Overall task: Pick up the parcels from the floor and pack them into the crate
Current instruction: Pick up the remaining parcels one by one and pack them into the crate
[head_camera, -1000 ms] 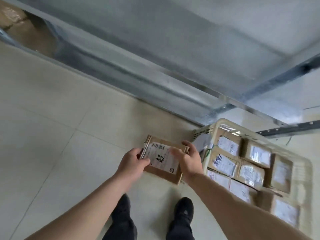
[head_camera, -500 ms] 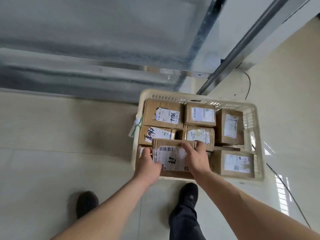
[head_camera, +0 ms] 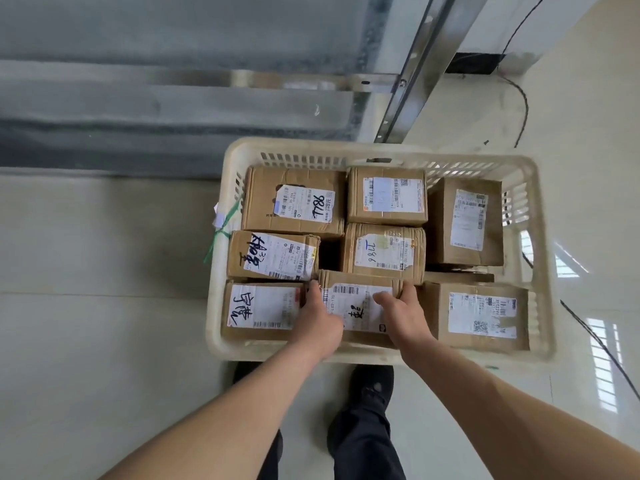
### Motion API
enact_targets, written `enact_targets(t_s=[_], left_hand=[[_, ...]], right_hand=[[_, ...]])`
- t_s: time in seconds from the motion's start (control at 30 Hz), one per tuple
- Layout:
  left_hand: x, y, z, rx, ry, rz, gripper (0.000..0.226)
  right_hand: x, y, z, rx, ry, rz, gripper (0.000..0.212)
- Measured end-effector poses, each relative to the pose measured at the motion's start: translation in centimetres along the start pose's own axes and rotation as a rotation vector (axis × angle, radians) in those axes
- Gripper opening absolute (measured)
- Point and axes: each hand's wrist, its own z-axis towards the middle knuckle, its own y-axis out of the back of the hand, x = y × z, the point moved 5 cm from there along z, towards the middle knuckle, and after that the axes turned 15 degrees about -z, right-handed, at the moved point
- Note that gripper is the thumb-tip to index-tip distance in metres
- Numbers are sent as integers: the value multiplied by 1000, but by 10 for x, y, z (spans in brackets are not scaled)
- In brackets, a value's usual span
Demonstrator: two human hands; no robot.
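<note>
Parcel (head_camera: 358, 306) sits label up at the crate's (head_camera: 540, 271) 6 o'clock edge, left hand (head_camera: 320, 323) and right hand (head_camera: 403, 318) curled round its ends, likely to steer it into the gap between two boxes. Six other boxes crowd the crate, hemming that slot. A cable (head_camera: 602, 344) trails at 3 o'clock.

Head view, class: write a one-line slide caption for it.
Both hands, left hand and right hand, lower a labelled parcel into the near row of a cream crate holding other parcels.
</note>
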Motion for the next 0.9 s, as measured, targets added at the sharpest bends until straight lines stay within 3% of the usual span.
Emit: enact_targets(t_s=[0.1,0.2,0.27,0.5,0.73,0.9], left_hand=[[7,-10,7,-26,-37,318,82],[8,-13,5,-122,-232,683,81],[12,-13,5,-146,-327,801,78],[28,-1,17,-8,-393,899,85],[42,4,27,72,-348,943,81],[39,0,20,104,-420,980,75]], right_hand=[[-16,-13,20,18,0,-65,55],[-29,-28,36,33,16,-137,80],[-37,-34,46,28,26,-138,89],[-26,-27,25,11,66,-252,103],[-32,-32,40,26,94,-256,109],[-36,-24,36,-38,138,-270,104]])
